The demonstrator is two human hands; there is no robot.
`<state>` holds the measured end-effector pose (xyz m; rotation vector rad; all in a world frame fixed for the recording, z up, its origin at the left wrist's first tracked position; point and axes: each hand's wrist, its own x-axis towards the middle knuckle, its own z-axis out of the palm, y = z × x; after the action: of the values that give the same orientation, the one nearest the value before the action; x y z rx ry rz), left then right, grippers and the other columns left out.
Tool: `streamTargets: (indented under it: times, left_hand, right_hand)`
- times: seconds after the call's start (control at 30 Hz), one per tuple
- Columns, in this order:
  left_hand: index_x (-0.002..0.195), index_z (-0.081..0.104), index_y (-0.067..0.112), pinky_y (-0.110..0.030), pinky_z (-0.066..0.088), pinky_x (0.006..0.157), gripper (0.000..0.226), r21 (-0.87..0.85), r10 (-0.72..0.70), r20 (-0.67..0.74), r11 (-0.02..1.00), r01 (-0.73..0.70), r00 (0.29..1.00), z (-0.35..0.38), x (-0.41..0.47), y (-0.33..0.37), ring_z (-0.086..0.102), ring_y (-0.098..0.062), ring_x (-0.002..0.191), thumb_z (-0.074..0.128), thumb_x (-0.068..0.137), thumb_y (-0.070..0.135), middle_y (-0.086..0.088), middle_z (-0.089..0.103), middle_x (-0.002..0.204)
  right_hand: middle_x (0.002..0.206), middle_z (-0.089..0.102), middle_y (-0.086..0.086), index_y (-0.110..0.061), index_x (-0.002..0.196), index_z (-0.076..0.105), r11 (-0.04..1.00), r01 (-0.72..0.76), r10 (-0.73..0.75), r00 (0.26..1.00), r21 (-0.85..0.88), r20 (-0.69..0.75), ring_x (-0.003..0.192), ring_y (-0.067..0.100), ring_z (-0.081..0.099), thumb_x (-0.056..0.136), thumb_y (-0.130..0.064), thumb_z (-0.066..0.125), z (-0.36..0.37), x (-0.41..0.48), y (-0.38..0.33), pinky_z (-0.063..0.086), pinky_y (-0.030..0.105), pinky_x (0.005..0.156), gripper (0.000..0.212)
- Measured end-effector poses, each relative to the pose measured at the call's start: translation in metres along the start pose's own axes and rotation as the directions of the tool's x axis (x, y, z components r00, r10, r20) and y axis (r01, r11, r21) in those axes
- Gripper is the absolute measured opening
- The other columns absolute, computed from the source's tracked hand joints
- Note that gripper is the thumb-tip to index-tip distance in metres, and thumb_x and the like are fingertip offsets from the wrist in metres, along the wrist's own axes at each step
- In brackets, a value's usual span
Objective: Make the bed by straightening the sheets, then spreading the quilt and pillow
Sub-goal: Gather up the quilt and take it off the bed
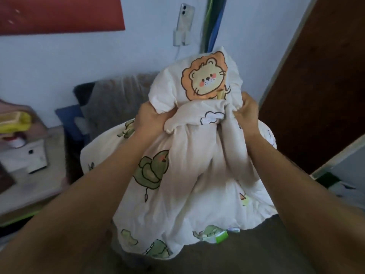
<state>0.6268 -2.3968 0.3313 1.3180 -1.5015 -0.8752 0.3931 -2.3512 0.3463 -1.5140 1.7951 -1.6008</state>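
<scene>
Both hands, left (150,115) and right (245,111), clench bunched quilt (189,165) (cartoon print); uneven grip risks lopsided spread.

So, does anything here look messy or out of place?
Yes: the lion-print quilt is crumpled in a heap rather than spread flat, its top bunched between the left hand and right hand that grip it. Nothing looks spilled or torn.

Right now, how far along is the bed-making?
Done: the dark sheet looks flat where it shows, though most is covered. In hand: left hand and right hand grip the bunched cartoon quilt, its top lifted, its lower part heaped on the sheet. Left: spread the quilt flat and place the pillow; no pillow is clearly identifiable.
</scene>
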Motion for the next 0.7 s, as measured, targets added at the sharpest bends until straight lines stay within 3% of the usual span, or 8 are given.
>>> streamTargets:
  times: [0.07, 0.2, 0.27, 0.37, 0.43, 0.5, 0.57, 0.7]
  left_hand:
    - [0.104, 0.070, 0.018, -0.047, 0.054, 0.088, 0.077, 0.059, 0.000, -0.006, 0.998, 0.001, 1.000, -0.011, 0.018, -0.029, 0.066, -0.024, 0.097, 0.066, 0.051, 0.073, -0.005, 0.071, 0.101]
    - [0.120, 0.059, 0.023, -0.036, 0.049, 0.091, 0.083, 0.262, -0.118, -0.018, 0.958, 0.118, 0.993, -0.020, 0.065, -0.101, 0.061, -0.024, 0.108, 0.053, 0.057, 0.077, -0.005, 0.065, 0.117]
    - [0.127, 0.054, 0.027, -0.038, 0.048, 0.092, 0.080, 0.350, -0.165, -0.052, 0.921, 0.173, 0.985, -0.020, 0.080, -0.143, 0.059, -0.024, 0.112, 0.056, 0.063, 0.075, -0.003, 0.062, 0.122]
    - [0.152, 0.004, 0.032, -0.051, 0.033, 0.110, 0.108, 0.427, -0.310, -0.045, 0.853, 0.299, 0.950, -0.011, 0.086, -0.217, 0.034, -0.032, 0.136, 0.064, 0.070, 0.070, -0.010, 0.029, 0.153]
    - [0.147, -0.017, 0.041, -0.055, 0.029, 0.111, 0.112, 0.506, -0.301, 0.009, 0.824, 0.256, 0.953, 0.001, 0.076, -0.255, 0.024, -0.038, 0.140, 0.067, 0.075, 0.060, -0.017, 0.010, 0.157]
    - [0.150, -0.003, 0.040, -0.054, 0.025, 0.113, 0.103, 0.573, -0.202, 0.110, 0.813, 0.104, 0.973, 0.015, 0.068, -0.284, 0.014, -0.039, 0.143, 0.067, 0.077, 0.057, -0.019, 0.006, 0.156]
    - [0.152, 0.000, 0.033, -0.051, 0.008, 0.119, 0.099, 0.626, -0.230, 0.216, 0.778, 0.046, 0.949, 0.029, 0.066, -0.319, -0.011, -0.034, 0.146, 0.066, 0.080, 0.052, -0.014, -0.011, 0.157]
    - [0.152, -0.004, 0.033, -0.052, 0.000, 0.118, 0.101, 0.684, -0.290, 0.279, 0.729, 0.023, 0.916, 0.045, 0.079, -0.382, -0.018, -0.034, 0.145, 0.046, 0.074, 0.072, -0.012, -0.010, 0.160]
  right_hand:
    - [0.068, 0.050, -0.017, -0.020, 0.078, 0.051, 1.000, -0.017, 0.017, 0.999, -0.010, 0.040, 0.057, -0.008, 0.048, 0.059, -0.056, 0.056, 0.034, 0.013, 0.015, 0.035, 0.006, 0.054, 0.041]
    - [0.084, 0.059, -0.001, -0.005, 0.106, 0.058, 0.996, -0.047, 0.061, 0.980, -0.077, 0.188, 0.078, 0.016, 0.056, 0.054, -0.062, 0.051, 0.120, 0.038, 0.072, 0.044, 0.027, 0.072, 0.078]
    - [0.101, 0.064, 0.002, -0.013, 0.117, 0.052, 0.978, -0.119, 0.167, 0.938, -0.169, 0.304, 0.096, 0.025, 0.060, 0.050, -0.065, 0.055, 0.157, 0.041, 0.106, 0.048, 0.039, 0.088, 0.085]
    - [0.134, 0.054, 0.004, -0.033, 0.140, 0.034, 0.930, -0.205, 0.336, 0.811, -0.306, 0.478, 0.122, 0.031, 0.051, 0.054, -0.059, 0.069, 0.211, 0.030, 0.172, 0.041, 0.054, 0.101, 0.096]
    - [0.146, 0.042, 0.008, -0.031, 0.150, 0.018, 0.902, -0.277, 0.424, 0.719, -0.332, 0.550, 0.133, 0.032, 0.041, 0.064, -0.043, 0.068, 0.233, 0.010, 0.212, 0.037, 0.053, 0.107, 0.101]
    - [0.137, 0.049, 0.010, -0.017, 0.146, 0.024, 0.874, -0.361, 0.485, 0.684, -0.325, 0.545, 0.129, 0.032, 0.046, 0.063, -0.037, 0.063, 0.246, -0.008, 0.244, 0.040, 0.049, 0.106, 0.094]
    - [0.129, 0.052, 0.009, -0.008, 0.139, 0.025, 0.852, -0.424, 0.522, 0.655, -0.306, 0.546, 0.127, 0.032, 0.047, 0.070, -0.021, 0.064, 0.258, -0.017, 0.274, 0.042, 0.043, 0.104, 0.081]
    - [0.138, 0.046, 0.015, -0.025, 0.149, 0.007, 0.829, -0.408, 0.560, 0.613, -0.384, 0.558, 0.129, 0.035, 0.045, 0.058, -0.036, 0.059, 0.290, -0.021, 0.337, 0.040, 0.052, 0.106, 0.105]
